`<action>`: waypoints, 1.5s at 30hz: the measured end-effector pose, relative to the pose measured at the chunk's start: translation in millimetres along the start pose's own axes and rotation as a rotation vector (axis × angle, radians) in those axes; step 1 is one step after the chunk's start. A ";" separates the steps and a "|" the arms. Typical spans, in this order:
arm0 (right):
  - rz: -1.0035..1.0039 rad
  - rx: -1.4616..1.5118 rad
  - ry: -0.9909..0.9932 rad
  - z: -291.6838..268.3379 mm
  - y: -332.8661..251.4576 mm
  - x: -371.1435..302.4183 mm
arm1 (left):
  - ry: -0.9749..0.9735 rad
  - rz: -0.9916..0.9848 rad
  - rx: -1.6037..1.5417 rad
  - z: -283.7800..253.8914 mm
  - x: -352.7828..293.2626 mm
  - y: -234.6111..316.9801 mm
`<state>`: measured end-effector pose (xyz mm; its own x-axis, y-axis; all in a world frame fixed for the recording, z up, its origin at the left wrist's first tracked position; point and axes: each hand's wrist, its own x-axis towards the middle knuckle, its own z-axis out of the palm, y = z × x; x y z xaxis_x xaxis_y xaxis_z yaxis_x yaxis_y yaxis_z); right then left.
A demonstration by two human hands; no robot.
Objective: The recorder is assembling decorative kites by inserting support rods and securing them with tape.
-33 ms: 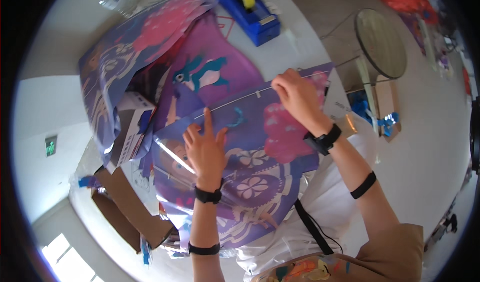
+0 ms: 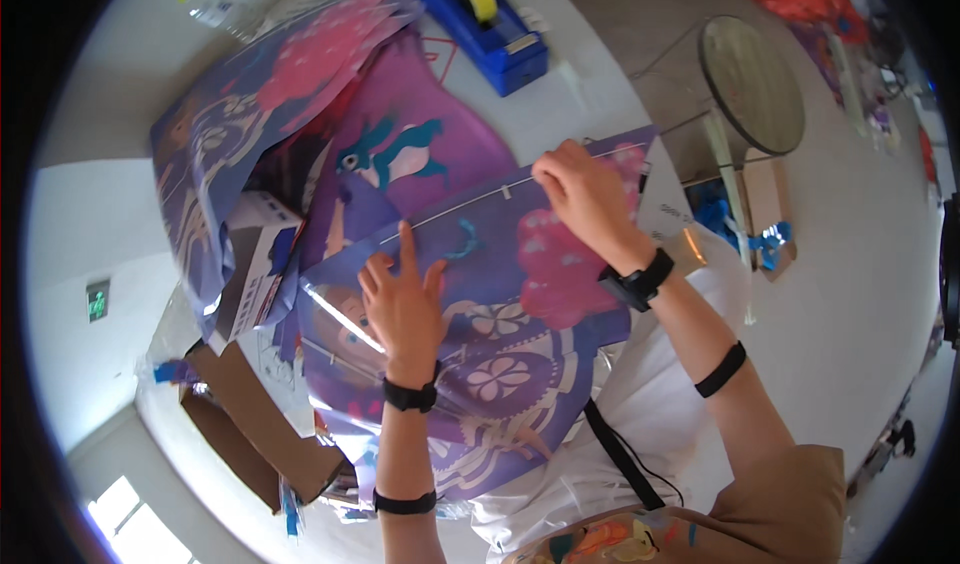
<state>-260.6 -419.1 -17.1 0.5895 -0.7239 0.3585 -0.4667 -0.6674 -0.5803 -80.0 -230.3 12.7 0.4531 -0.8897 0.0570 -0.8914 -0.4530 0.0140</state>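
A glossy purple printed sheet (image 2: 494, 284) with pink cloud and white floral patterns spreads across the table edge and my lap. A thin white line runs along its far edge. My left hand (image 2: 402, 309) lies on the sheet with fingers spread, its index fingertip at that line. Farther right, my right hand (image 2: 585, 199) is closed at the same edge, thumb and fingers pressed together; what they hold is hidden. Beyond the sheet lies a magenta-purple printed piece (image 2: 450, 129) with a teal and white animal figure.
A blue tape dispenser (image 2: 490, 34) with a yellow roll stands at the far side of the table. More printed sheet (image 2: 290, 74) drapes over a box (image 2: 255, 274) at the left. An open cardboard carton (image 2: 250, 414) is lower left; a round stool (image 2: 750, 84) stands at right.
Everything sits slightly farther left in the picture. Both hands keep about the same places on the purple sheet.
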 end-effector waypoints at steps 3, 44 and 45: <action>-0.001 0.007 0.000 1.9 0.8 -1.2 | -0.003 0.004 0.006 0.1 0.3 0.0; -0.054 0.031 -0.073 6.6 -17.6 4.5 | -0.044 -0.033 -0.007 0.9 1.1 3.7; -0.047 0.047 -0.078 8.9 -17.2 4.9 | -0.035 -0.022 -0.008 0.9 1.2 3.4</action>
<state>-243.8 -409.6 -11.8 0.6608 -0.6746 0.3291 -0.4067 -0.6903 -0.5984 -82.5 -232.9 11.9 0.4727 -0.8810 0.0211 -0.8812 -0.4722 0.0231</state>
